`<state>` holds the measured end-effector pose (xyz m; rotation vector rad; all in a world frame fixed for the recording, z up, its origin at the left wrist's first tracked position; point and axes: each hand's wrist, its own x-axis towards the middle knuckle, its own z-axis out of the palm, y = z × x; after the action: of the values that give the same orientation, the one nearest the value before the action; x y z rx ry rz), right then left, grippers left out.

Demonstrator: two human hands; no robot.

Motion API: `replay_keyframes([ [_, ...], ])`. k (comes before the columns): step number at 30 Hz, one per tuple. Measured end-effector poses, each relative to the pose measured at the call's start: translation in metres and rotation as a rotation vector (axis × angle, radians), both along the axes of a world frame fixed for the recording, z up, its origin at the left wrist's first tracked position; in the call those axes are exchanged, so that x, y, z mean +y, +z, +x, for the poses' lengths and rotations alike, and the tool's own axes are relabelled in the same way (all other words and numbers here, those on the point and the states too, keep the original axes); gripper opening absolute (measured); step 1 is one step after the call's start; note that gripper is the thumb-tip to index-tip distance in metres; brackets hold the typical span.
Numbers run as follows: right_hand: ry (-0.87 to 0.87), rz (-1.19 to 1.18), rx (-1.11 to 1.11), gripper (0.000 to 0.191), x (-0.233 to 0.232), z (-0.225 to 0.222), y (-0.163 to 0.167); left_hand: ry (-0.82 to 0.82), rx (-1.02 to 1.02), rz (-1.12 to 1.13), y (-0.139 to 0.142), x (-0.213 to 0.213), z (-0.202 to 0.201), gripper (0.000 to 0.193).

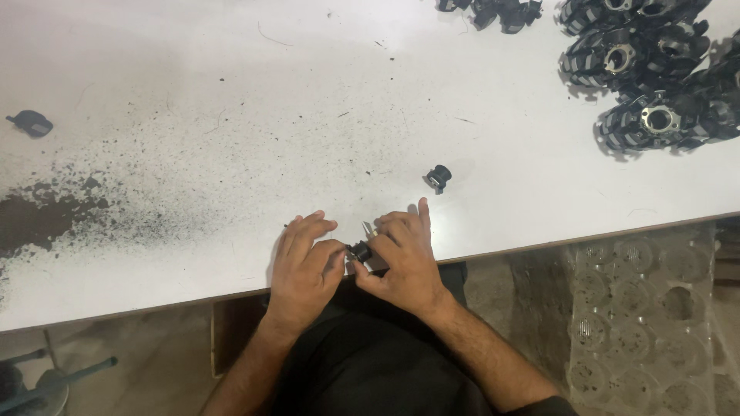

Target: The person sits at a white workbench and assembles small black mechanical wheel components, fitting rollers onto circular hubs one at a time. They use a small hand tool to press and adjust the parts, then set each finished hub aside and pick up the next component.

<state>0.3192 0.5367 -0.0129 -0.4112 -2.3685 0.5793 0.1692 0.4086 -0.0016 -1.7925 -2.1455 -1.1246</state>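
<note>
Together both hands (358, 258) pinch a small black part (359, 250) (table edge).

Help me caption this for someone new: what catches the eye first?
Both hands, left and right, pinch a small black part at the near edge of the white table. A heap of black ringed parts fills the far right corner; dark grit stains the left.

table (193, 92): white, black speckles, dark smear at left
small part (359, 251): black
loose piece (438, 177): black
ring parts (651, 119): black, silvery centres
tray (640, 323): clear
</note>
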Motion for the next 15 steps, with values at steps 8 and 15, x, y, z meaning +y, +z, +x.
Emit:
replay_keyframes([
  [8,0.008,-0.023,-0.028,0.035,0.001,-0.001,0.004,-0.079,0.262,0.075,0.004,0.002,0.003,0.015],
  [15,0.119,-0.011,-0.073,0.042,0.008,0.005,0.009,-0.197,-0.053,-0.21,0.042,0.005,-0.006,0.017],
])
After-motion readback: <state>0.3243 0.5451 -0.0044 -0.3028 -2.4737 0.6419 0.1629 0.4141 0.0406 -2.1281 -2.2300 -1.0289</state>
